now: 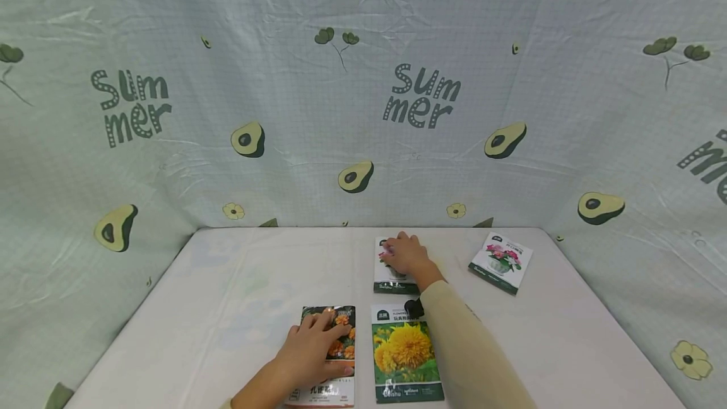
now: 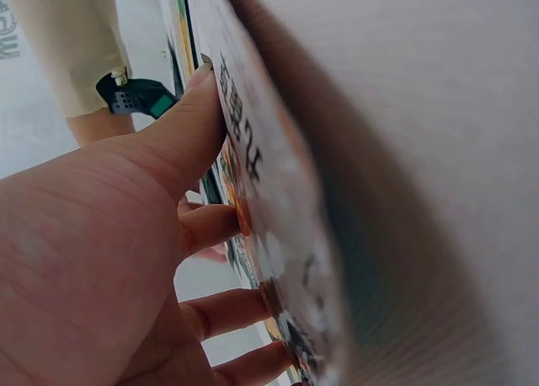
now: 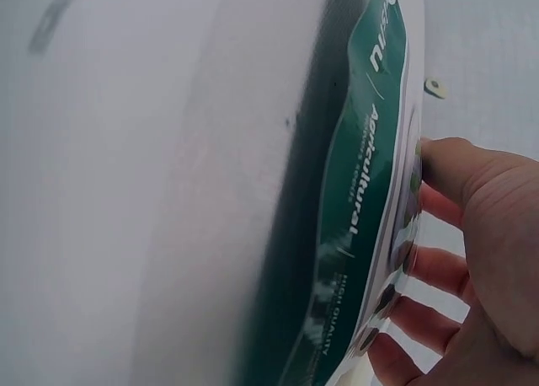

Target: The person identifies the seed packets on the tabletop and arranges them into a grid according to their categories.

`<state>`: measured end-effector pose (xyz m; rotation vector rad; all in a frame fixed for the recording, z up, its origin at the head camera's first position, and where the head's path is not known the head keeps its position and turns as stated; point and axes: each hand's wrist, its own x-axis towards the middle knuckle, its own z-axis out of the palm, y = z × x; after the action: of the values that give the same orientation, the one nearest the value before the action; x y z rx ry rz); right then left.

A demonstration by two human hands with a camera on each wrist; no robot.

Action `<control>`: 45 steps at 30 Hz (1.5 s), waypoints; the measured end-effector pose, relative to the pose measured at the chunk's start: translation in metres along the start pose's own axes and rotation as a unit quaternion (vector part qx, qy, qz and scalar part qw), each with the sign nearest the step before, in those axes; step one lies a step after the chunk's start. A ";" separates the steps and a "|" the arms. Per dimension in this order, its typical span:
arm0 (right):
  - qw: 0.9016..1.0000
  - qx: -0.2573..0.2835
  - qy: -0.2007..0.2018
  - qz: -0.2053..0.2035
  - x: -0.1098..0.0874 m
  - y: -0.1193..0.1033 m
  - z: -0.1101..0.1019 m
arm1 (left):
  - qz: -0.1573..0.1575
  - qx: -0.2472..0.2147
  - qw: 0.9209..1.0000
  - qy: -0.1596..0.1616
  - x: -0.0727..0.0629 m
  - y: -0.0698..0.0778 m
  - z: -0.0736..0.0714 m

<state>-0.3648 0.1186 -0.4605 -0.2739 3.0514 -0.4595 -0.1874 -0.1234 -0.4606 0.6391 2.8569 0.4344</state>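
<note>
My left hand (image 1: 309,349) rests on a seed packet (image 1: 342,353) with orange flowers on a black upper half and a white lower band. Its fingers spread over the front; in the left wrist view the thumb and fingertips touch the packet's face (image 2: 253,163). Farther back, my right hand (image 1: 407,256) lies on a white seed packet (image 1: 386,286) with a dark green bottom band, hiding most of its picture. The right wrist view has the fingertips on that packet's front, its green lettered edge (image 3: 358,175) slightly raised and wavy.
A yellow-flower seed packet (image 1: 406,355) lies near the front, partly under the right forearm. Toward the back right, another packet (image 1: 501,264) with pink flowers sits at an angle. The white table (image 1: 244,308) meets an avocado-print curtain (image 1: 307,112) behind and at both sides.
</note>
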 end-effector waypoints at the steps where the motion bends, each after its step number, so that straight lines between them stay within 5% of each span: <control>1: 1.000 -0.002 0.001 -0.002 0.000 0.000 0.000 | 0.000 0.000 1.000 0.000 0.000 0.000 0.000; 45: 1.000 -0.018 0.006 -0.010 0.007 -0.026 0.013 | -0.004 0.008 1.000 -0.007 0.002 -0.001 0.002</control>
<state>-0.3668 0.0889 -0.4653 -0.3032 3.0729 -0.4089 -0.1887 -0.1230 -0.4628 0.6306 2.8521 0.4035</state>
